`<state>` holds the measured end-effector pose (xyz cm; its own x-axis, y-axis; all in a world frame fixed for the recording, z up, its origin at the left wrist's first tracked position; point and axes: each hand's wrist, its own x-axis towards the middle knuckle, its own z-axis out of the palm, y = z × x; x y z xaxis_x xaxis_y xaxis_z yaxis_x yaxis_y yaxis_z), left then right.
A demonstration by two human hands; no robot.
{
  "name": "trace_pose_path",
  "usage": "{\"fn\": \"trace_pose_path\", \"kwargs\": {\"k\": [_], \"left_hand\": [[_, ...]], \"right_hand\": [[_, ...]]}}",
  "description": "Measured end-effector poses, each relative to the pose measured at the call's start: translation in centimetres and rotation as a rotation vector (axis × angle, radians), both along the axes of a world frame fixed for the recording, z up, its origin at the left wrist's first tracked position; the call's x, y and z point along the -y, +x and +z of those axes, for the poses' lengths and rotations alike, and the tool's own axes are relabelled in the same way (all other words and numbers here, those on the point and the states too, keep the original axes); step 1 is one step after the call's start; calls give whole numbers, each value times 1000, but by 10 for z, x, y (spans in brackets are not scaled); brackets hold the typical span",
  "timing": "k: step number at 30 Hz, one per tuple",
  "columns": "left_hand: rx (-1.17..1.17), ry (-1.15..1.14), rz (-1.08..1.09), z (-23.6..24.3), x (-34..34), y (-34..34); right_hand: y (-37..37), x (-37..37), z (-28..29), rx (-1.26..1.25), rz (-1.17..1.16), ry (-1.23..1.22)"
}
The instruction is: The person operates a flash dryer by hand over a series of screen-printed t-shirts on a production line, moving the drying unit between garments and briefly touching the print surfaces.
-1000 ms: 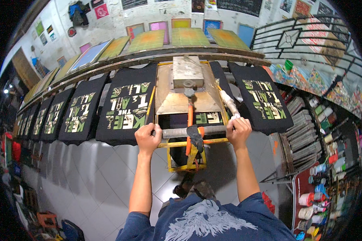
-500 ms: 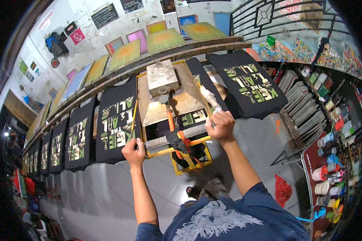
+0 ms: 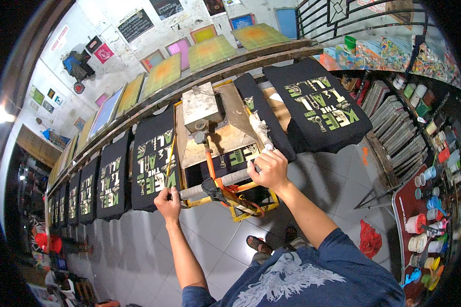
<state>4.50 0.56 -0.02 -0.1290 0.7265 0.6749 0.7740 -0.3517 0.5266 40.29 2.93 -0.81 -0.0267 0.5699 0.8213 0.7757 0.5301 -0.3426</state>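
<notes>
Both my hands grip a grey-wrapped handle bar (image 3: 238, 177). My left hand (image 3: 167, 204) is closed at its left end, while my right hand (image 3: 269, 169) wraps round the right end. The bar belongs to a flat heating panel (image 3: 235, 130) edged by a yellow frame, with a pale metal box (image 3: 198, 108) on top. An orange cable (image 3: 210, 161) runs down from the box to a dark bundle at the bar's middle. Beneath the panel lies a black T-shirt, mostly hidden, its print (image 3: 235, 157) showing near the bar.
Black printed T-shirts (image 3: 112, 179) lie on boards in a long row to the left; another T-shirt (image 3: 320, 105) lies at right. Screens (image 3: 161, 75) lean behind. Paint pots (image 3: 416, 223) crowd a red-brown table at right. A red cloth (image 3: 370, 239) lies on the tiled floor.
The heating panel has moved slightly left along the row, uncovering more of the black shirt at its right. Both hands have kept hold of the bar. My view has shifted; a sandalled foot shows more clearly.
</notes>
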Motion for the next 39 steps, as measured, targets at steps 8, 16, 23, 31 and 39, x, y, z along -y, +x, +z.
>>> {"fn": "trace_pose_path", "kwargs": {"k": [8, 16, 23, 31, 39], "left_hand": [[-39, -44, 87, -9, 1, -8], [14, 36, 62, -8, -5, -5], [-13, 53, 53, -4, -4, -3], [-67, 72, 61, -5, -4, -3], [-51, 63, 82, -9, -5, -3]], "right_hand": [[-49, -31, 50, 41, 184, -284], [-126, -124, 67, 303, 187, -303], [-132, -140, 52, 328, 149, -278], [-129, -142, 52, 334, 180, -233], [-118, -144, 65, 390, 252, -346]]}}
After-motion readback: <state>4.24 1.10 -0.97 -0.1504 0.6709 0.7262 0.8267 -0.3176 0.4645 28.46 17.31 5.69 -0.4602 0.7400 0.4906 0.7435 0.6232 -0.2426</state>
